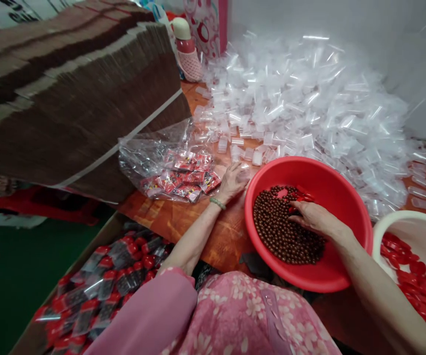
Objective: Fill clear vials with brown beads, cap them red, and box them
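My left hand [231,183], a green bangle on its wrist, rests at the left of the red basin [349,212]. Its fingers curl over a small clear plastic container [245,172], partly covered by the hand. Inside the basin lie many round brown beads [283,231] and a few red plastic pieces [303,195]. My right hand [314,218] reaches into the basin with its fingers bent together at the beads. A bit of red shows at its fingertips, but what they grip is too small to make out.
Behind the basin spreads a big heap of clear plastic containers [301,103]. A white basin [383,231] with red caps [416,276] stands right. Left are red packets [186,177] in a plastic bag, a strapped brown stack [87,98], a bottle [186,47] and a box of filled red-capped containers [101,281].
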Tool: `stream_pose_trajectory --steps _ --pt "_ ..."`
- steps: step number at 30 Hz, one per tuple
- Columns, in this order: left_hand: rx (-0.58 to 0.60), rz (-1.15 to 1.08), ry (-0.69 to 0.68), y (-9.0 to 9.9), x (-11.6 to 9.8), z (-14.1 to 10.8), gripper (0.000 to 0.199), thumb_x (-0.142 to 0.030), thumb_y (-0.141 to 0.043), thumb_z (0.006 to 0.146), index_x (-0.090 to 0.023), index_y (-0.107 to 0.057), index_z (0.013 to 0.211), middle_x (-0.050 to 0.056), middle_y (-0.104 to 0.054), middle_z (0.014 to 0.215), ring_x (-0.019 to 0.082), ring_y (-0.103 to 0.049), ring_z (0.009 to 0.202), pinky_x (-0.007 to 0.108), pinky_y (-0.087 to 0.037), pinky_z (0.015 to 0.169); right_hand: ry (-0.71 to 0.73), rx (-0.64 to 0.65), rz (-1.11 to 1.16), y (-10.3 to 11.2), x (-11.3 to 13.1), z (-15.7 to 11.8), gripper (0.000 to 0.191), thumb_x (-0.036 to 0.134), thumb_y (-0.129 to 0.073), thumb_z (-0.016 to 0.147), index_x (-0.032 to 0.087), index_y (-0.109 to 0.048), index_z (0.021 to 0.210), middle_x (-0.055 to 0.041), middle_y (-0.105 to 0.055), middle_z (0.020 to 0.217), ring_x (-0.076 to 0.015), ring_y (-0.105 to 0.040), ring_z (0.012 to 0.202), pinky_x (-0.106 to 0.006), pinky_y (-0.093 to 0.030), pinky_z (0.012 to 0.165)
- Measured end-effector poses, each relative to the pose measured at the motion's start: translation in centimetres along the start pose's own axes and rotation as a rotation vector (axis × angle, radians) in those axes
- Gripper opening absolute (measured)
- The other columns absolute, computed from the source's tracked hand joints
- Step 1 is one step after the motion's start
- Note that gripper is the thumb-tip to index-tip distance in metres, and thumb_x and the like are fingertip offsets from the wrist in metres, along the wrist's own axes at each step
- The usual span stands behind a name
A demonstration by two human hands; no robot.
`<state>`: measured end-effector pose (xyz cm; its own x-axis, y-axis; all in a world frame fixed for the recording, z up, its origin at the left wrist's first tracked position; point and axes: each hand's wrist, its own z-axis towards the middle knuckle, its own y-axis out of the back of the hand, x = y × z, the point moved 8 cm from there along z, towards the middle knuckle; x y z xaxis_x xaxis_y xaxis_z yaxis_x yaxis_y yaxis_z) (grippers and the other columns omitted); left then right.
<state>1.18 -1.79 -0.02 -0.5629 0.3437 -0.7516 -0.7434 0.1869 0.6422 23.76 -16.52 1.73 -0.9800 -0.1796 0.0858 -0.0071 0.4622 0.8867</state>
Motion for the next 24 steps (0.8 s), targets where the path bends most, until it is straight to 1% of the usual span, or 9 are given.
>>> stream_pose_trajectory --steps 3,5,7,9,11,14,17,21,24 --pt "-0.06 -0.264 0.032 2.0 -0.4 -1.2 0.034 -0.032 -0.066 0.091 -0.012 -0.067 0.118 0.019 -0.069 0.132 0.026 -0.069 0.119 0.042 -0.054 0.106 0.022 -0.163 0.028 2.9 0.6 -1.2 0.035 0.036 -0.049 0.105 0.012 -0.067 0.122 -0.0168 -0.075 0.111 -0.0274 -0.074 0.098 -0.037 -0.055 0.085" --pt "-0.067 -0.404 0.02 3.4 -1.7 -2.2 0.034 -0.037 -0.062 0.092 -0.014 -0.067 0.117 0.015 -0.075 0.12 0.023 -0.073 0.107 0.039 -0.058 0.096 0.1 -0.393 0.13 6.3 1.9 -2.6 0.034 0.038 -0.048 0.105 0.014 -0.07 0.117 -0.0139 -0.075 0.105 -0.0248 -0.074 0.091 -0.036 -0.056 0.082" --pt "-0.036 -0.63 0.009 4.5 -3.6 -3.4 0.034 -0.04 -0.065 0.088 -0.016 -0.068 0.113 0.011 -0.077 0.108 0.021 -0.074 0.098 0.036 -0.06 0.09 0.245 -0.598 0.285 9.7 3.7 -4.3 0.03 0.038 -0.054 0.104 0.018 -0.072 0.115 -0.0096 -0.076 0.101 -0.0206 -0.073 0.086 -0.033 -0.057 0.08" --pt "0.066 -0.95 0.018 4.8 -6.0 -4.7 0.036 -0.04 -0.075 0.08 -0.017 -0.069 0.107 0.007 -0.076 0.095 0.018 -0.074 0.088 0.033 -0.06 0.087 0.384 -0.663 0.428 12.2 5.7 -5.3 0.028 0.037 -0.057 0.104 0.019 -0.071 0.121 -0.0075 -0.076 0.103 -0.0177 -0.073 0.089 -0.031 -0.058 0.082" --pt "0.208 -1.18 0.031 4.4 -8.5 -6.0 0.042 -0.036 -0.083 0.074 -0.017 -0.069 0.109 0.004 -0.074 0.086 0.016 -0.072 0.08 0.031 -0.06 0.083 0.499 -0.617 0.526 13.6 7.5 -5.3 0.039 0.042 -0.063 0.1 0.021 -0.066 0.133 -0.0096 -0.073 0.118 -0.0186 -0.071 0.101 -0.034 -0.058 0.09" --pt "0.358 -1.298 0.056 3.1 -11.2 -7.5 0.054 -0.031 -0.086 0.072 -0.018 -0.065 0.119 0.002 -0.072 0.087 0.014 -0.071 0.073 0.026 -0.059 0.073 0.615 -0.501 0.637 14.1 9.3 -4.6 0.06 0.049 -0.069 0.096 0.028 -0.055 0.15 -0.0106 -0.062 0.139 -0.0227 -0.062 0.126 -0.044 -0.052 0.109" --pt "0.384 -1.37 0.094 1.8 -12.3 -8.4 0.059 -0.028 -0.089 0.067 -0.019 -0.063 0.12 0.003 -0.072 0.097 0.013 -0.069 0.076 0.022 -0.057 0.07 0.697 -0.429 0.775 13.4 9.9 -4.0 0.056 0.05 -0.072 0.093 0.035 -0.061 0.146 -0.0083 -0.061 0.139 -0.0243 -0.057 0.132 -0.049 -0.046 0.115" --pt "0.419 -1.389 0.144 0.4 -12.8 -8.9 0.057 -0.03 -0.089 0.068 -0.017 -0.059 0.115 0.002 -0.071 0.095 0.011 -0.067 0.071 0.02 -0.056 0.064 0.652 -0.456 0.867 12.3 8.8 -3.9 0.046 0.051 -0.075 0.09 0.036 -0.07 0.133 -0.0082 -0.06 0.138 -0.0264 -0.056 0.133 -0.049 -0.046 0.114" --pt "0.465 -1.251 0.177 -0.3 -12.7 -9.0 0.054 -0.032 -0.084 0.075 -0.017 -0.053 0.117 0.0 -0.071 0.082 0.011 -0.068 0.066 0.019 -0.054 0.06 0.602 -0.516 0.807 12.3 7.7 -4.6 0.047 0.05 -0.076 0.09 0.029 -0.07 0.131 -0.0093 -0.064 0.127 -0.024 -0.062 0.117 -0.041 -0.053 0.099"
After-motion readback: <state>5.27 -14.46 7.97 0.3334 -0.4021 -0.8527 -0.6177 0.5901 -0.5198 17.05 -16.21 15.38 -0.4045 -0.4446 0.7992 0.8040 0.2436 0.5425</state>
